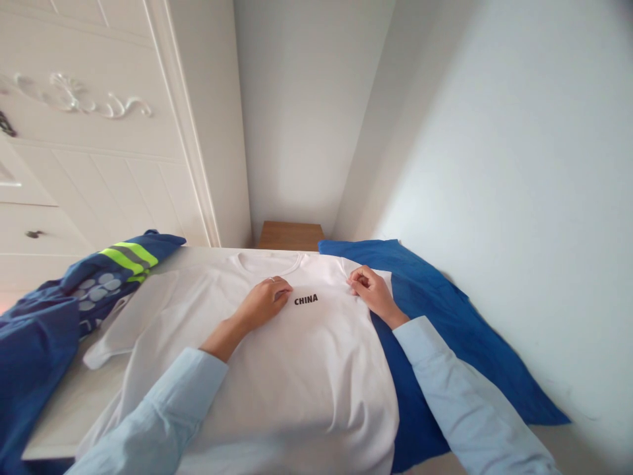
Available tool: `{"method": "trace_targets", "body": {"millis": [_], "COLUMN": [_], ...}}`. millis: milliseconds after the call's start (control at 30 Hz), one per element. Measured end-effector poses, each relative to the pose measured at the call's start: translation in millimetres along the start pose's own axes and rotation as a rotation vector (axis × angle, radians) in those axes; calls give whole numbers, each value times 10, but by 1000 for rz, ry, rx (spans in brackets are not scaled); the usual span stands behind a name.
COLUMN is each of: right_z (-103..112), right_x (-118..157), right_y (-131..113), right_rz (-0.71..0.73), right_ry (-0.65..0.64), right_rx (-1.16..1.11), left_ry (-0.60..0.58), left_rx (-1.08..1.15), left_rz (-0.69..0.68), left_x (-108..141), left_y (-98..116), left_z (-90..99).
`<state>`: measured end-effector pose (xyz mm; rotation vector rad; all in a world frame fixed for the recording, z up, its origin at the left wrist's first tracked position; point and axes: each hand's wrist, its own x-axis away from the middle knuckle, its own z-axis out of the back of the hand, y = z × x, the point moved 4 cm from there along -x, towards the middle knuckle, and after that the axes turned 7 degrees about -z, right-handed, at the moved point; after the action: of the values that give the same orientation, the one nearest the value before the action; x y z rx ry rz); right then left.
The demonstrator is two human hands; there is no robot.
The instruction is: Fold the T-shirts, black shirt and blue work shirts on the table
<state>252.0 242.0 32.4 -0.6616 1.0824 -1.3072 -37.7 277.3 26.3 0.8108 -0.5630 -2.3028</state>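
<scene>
White T-shirt (306,356), lying face up beneath both my hands on a pale tabletop (74,409), the print CHINA (306,300) between them. My left hand (267,300): fingers drawn together against the shirt; I cannot tell whether cloth is gripped. My right hand (374,290): fingertips pinching shoulder fabric. Blue cloth (445,336) extends to its right; navy garment with reflective stripes (103,284), far left.

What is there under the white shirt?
Under the white shirt, the white table shows at left and blue cloth at right. What the shirt's middle covers cannot be seen.
</scene>
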Motion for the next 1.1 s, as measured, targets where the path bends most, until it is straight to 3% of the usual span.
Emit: {"method": "trace_targets", "body": {"millis": [633,1100], "right_z": [-42,-7], "right_x": [15,-20], "right_y": [-77,-49], "right_rz": [30,-2], "right_ry": [-65,35], "right_rx": [-139,-117], "left_ry": [14,10], "left_rx": [28,17], "left_rz": [-3,-12], "left_x": [-7,6], "left_y": [-39,-1], "left_z": [8,28]}}
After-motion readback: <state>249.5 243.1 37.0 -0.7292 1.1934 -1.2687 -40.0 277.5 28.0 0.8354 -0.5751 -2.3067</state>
